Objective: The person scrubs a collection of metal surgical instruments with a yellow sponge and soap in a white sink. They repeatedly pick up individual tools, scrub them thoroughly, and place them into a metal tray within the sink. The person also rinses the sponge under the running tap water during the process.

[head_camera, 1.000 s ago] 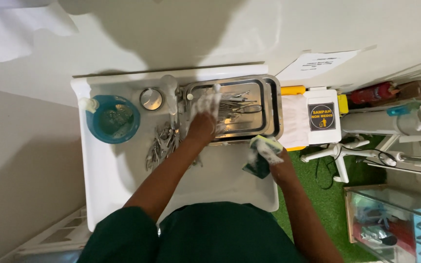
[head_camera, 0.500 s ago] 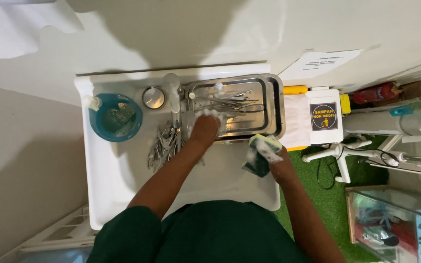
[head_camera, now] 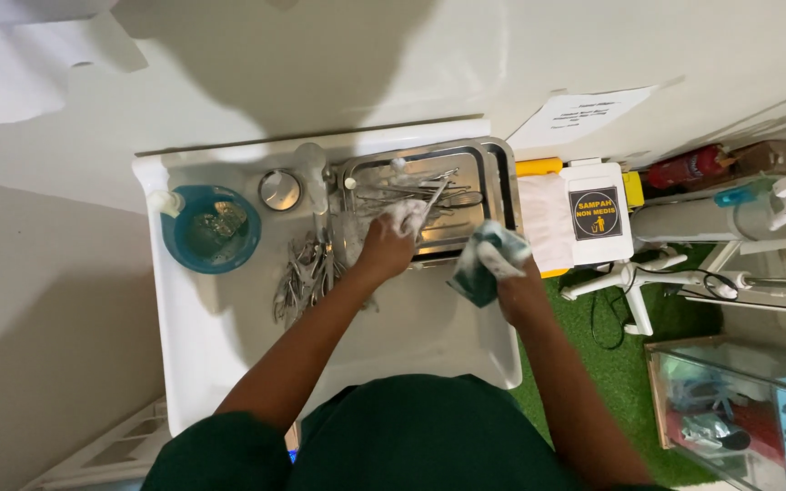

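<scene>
Left hand (head_camera: 391,238) now nearer tray (head_camera: 495,156) edge, gripping instrument (head_camera: 433,195); right hand (head_camera: 502,273) clutching cloth (head_camera: 477,264)

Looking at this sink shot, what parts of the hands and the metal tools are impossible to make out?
All in the head view:
- Left hand: foam covers the fingers, so their grip on a tool is hidden.
- Right hand: the green cloth wraps its fingers.
- Tools in the metal tray: too small and tangled to tell apart.
- Pile of tools in the sink: partly under the left forearm.
</scene>
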